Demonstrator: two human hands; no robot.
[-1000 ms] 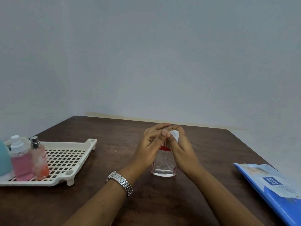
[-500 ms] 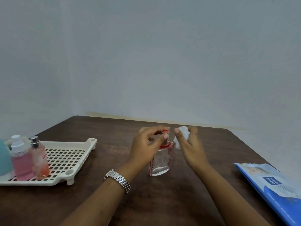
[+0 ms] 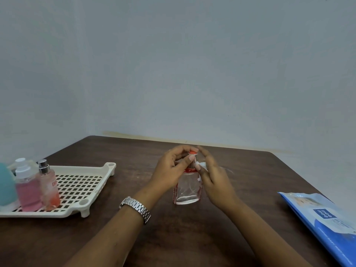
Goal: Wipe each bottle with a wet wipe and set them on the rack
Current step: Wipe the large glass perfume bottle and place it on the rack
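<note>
Clear bottle (image 3: 187, 191) is standing upright again mid-bench (image 3: 192, 237), no longer tilting. Wipe (image 3: 202, 165) is coming back against its neck. Left grip (image 3: 171, 174) is pinching the red cap and right grip (image 3: 213, 180) is clutching the wipe, so wiping is resuming and racking is still waiting.

Count: one bottle out; two pink bottles (image 3: 28, 191) (image 3: 49, 187) and one teal item (image 3: 5, 185) sitting on one rack (image 3: 107, 168); one wipe pack (image 3: 327, 220).

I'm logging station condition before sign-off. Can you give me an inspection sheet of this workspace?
Surface: dark wooden table.
Job's things: clear bottle standing mid-table, red cap; wet wipe at its neck; white rack at left holding pink bottle and peach spray bottle.
Clutter: blue wipes pack at right; teal object on rack, partly out of frame.
Grippers: left hand pinches the bottle's cap; right hand holds the wipe.
Cables: nothing seen.
Surroundings: plain grey wall.
</note>
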